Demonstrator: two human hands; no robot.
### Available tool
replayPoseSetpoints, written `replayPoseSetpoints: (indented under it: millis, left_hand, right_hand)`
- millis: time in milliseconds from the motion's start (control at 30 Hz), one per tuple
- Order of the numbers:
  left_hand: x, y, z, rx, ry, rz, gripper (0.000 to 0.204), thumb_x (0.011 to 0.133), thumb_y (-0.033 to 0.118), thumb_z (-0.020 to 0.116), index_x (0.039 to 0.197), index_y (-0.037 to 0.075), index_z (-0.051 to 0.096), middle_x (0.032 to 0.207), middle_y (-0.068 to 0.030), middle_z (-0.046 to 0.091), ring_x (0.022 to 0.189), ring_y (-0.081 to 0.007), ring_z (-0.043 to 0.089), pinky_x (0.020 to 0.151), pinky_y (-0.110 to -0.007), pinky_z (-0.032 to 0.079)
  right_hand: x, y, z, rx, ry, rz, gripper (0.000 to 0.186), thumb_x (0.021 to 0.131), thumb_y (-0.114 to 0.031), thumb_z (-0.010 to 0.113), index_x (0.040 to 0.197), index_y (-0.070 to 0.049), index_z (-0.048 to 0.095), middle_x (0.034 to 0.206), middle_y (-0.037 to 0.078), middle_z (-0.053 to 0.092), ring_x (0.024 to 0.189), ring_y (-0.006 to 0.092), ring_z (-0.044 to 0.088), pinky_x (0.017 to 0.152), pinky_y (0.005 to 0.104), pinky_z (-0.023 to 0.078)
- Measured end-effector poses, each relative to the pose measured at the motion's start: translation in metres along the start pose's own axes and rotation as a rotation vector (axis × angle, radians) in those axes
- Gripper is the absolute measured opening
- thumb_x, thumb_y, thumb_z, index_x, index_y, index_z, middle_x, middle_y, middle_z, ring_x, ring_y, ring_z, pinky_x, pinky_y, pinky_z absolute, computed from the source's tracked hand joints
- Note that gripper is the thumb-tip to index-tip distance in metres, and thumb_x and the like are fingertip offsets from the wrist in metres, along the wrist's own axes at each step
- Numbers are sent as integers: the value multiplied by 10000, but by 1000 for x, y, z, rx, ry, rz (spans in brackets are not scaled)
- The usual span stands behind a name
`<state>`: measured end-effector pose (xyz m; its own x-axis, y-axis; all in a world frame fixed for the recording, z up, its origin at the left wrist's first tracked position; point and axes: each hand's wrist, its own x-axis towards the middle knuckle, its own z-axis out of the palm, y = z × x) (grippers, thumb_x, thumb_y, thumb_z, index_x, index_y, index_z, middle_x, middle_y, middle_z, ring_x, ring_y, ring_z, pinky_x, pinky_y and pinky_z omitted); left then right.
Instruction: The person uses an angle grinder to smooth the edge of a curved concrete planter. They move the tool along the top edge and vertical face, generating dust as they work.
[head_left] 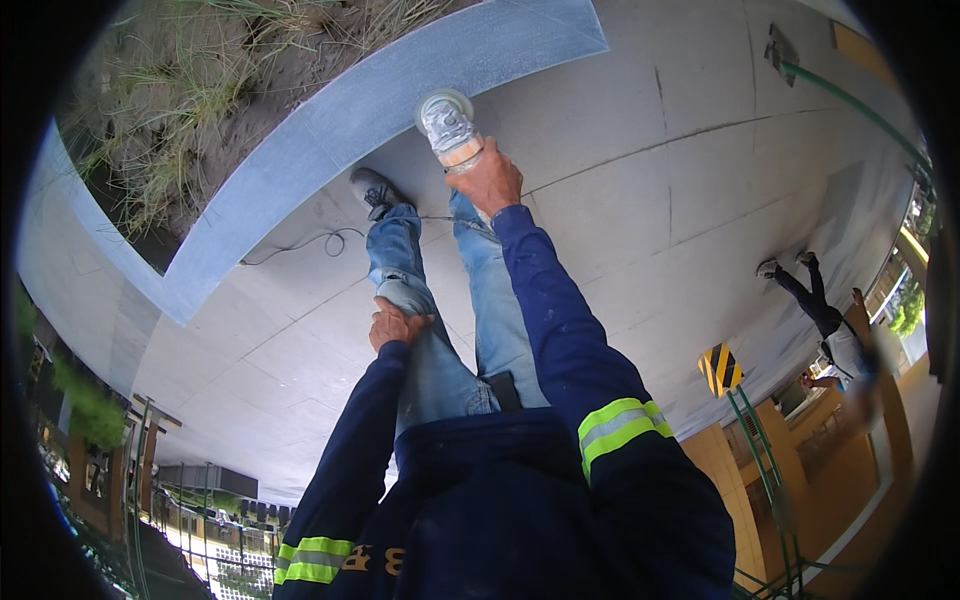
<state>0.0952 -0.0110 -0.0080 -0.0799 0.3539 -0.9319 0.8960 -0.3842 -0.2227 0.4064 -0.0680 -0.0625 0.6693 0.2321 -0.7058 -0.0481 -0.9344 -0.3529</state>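
Observation:
My right hand is closed round a power tool with silver wrapping, an orange section and a round pale disc at its head. The disc is at the lower edge of a pale blue border round a planted bed; whether it touches cannot be told. A thin cord lies in loops on the grey paving beside my grey shoe. Lower down, my left hand grips the left knee of my faded jeans, its fingers curled over the denim.
Dry grass and soil fill the bed. At right another person in dark trousers is on the paving, near a yellow-and-black striped block on green poles. Another green pole is at upper right, green railings at lower left.

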Motion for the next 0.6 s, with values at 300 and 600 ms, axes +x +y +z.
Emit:
replayPoseSetpoints:
  millis: [300,600]
  left_hand:
    - [-42,1,-1,-158,-78,53,1380,636,782,876,1572,-21,257,1360,-334,613,1217,-463,683,1034,-501,554]
    - [-20,50,28,-44,-49,-157,1185,648,707,915,1420,-31,402,1325,-268,644,1186,-422,708,997,-548,580]
  right_hand:
    - [19,28,-41,44,72,44,717,673,-369,875,1230,0,615,1103,246,760,1036,442,744,928,525,582]
    - [55,44,-60,42,167,-8,734,663,-378,893,1227,18,638,1115,235,764,1050,430,744,939,510,581]
